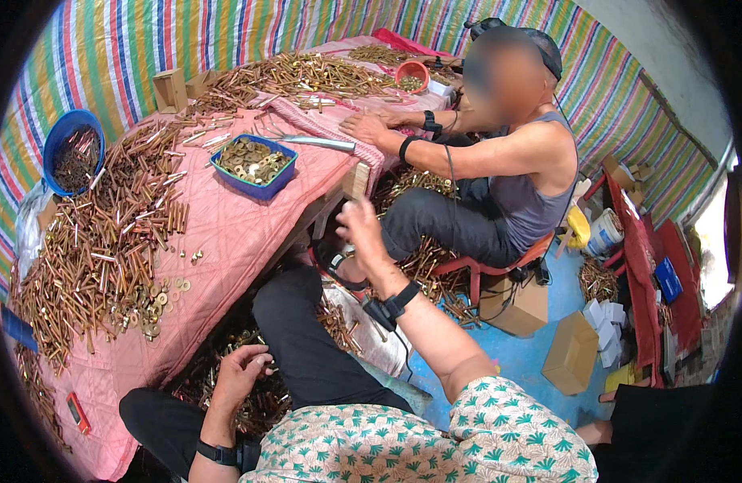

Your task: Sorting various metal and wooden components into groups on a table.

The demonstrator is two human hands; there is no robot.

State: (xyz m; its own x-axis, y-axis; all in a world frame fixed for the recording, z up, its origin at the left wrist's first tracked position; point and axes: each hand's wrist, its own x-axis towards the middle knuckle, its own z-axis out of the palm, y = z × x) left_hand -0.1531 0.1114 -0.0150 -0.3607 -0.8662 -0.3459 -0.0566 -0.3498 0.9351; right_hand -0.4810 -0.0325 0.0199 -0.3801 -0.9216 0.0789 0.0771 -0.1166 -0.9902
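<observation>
My left hand is above my lap at the table's near edge, its fingers curled in toward the thumb. Whatever it may hold is too small to make out. Farther forward, over the gap between the table and the co-worker's knee, is my right hand; its fingers are smeared by motion. Long brass-coloured bolts lie heaped over the pink quilted cloth. Loose washers lie along the heap's near side. A blue tray of washers stands nearer the table's edge. More bolts lie below my left hand.
A co-worker sits at right, hands on the table beside a metal tool. A blue basket and an orange bowl stand at the back. Cardboard boxes lie on the blue floor. A red object is near left.
</observation>
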